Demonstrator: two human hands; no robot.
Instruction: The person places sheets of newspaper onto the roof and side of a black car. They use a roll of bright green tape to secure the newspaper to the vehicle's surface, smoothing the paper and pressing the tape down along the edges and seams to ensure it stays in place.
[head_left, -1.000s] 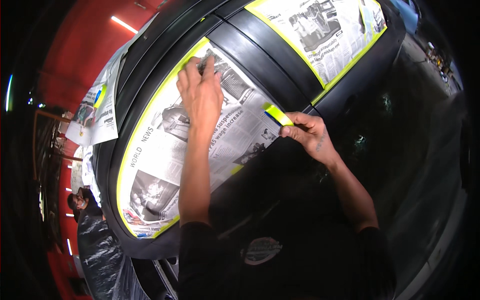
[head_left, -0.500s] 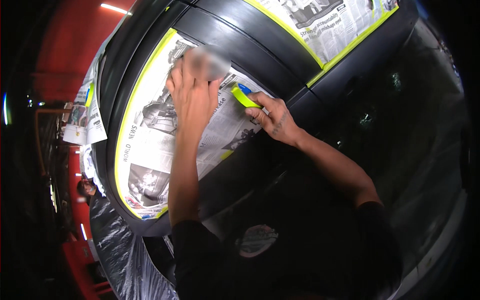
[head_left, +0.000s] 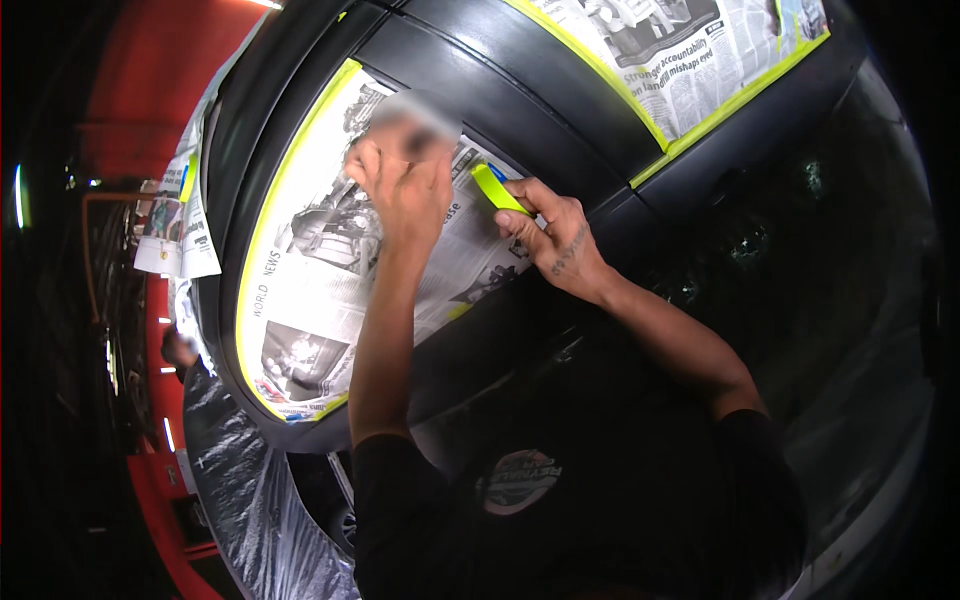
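My right hand (head_left: pixel 560 240) is closed on a roll of yellow-green masking tape (head_left: pixel 490 187); some blue shows inside the roll. The roll is tilted just over a newspaper sheet (head_left: pixel 340 285) that covers a window area in a dark car body. My left hand (head_left: pixel 408 200) is at the sheet's upper part with its fingers bent inward. A blurred patch covers its fingertips, so whatever is between them is hidden. Yellow-green tape (head_left: pixel 240 320) borders the sheet along its left and lower left edges. Both forearms cross in front of the dark panel.
Another taped newspaper sheet (head_left: pixel 690 70) covers an area at the upper right. Dark body panels (head_left: pixel 500 90) lie between the two sheets. Loose newspaper (head_left: pixel 180 235) hangs at the left. Plastic sheeting (head_left: pixel 260 510) drapes at the lower left, below another person (head_left: pixel 180 348) in the background.
My left hand's fingers have drawn inward and the hand has shifted slightly right. My right hand still holds the tape roll, which has turned a little. The whole view has shifted slightly.
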